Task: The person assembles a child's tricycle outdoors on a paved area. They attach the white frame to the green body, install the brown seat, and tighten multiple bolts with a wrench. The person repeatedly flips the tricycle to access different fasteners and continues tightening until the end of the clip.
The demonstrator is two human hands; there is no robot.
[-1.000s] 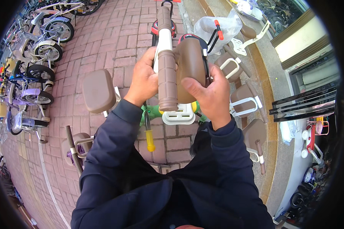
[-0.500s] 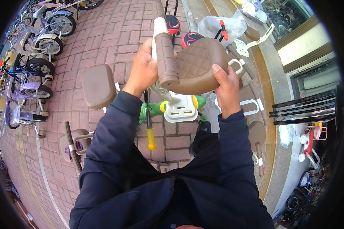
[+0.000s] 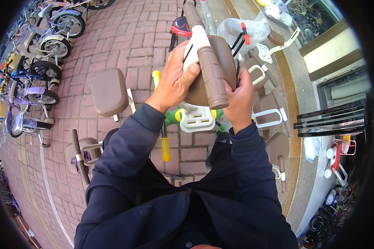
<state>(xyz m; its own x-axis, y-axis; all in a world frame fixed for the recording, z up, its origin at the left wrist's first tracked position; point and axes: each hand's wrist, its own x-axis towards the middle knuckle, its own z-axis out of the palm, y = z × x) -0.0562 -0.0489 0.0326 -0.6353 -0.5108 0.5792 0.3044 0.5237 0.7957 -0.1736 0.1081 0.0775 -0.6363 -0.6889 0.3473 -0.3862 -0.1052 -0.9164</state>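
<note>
Over brick paving (image 3: 124, 54), brown seat (image 3: 224, 52) held up between both hands; left hand (image 3: 174, 81) gripping white stem (image 3: 198, 39), presumably for control; right hand (image 3: 242, 101) grasping seat's right side, likely balancing weight, some fingers hidden.

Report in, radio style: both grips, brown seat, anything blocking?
Left grip closed on white bracket. Right grip at brown seat, closure unclear. Seat held up. Ribbed brown handle partly hides it.
</note>
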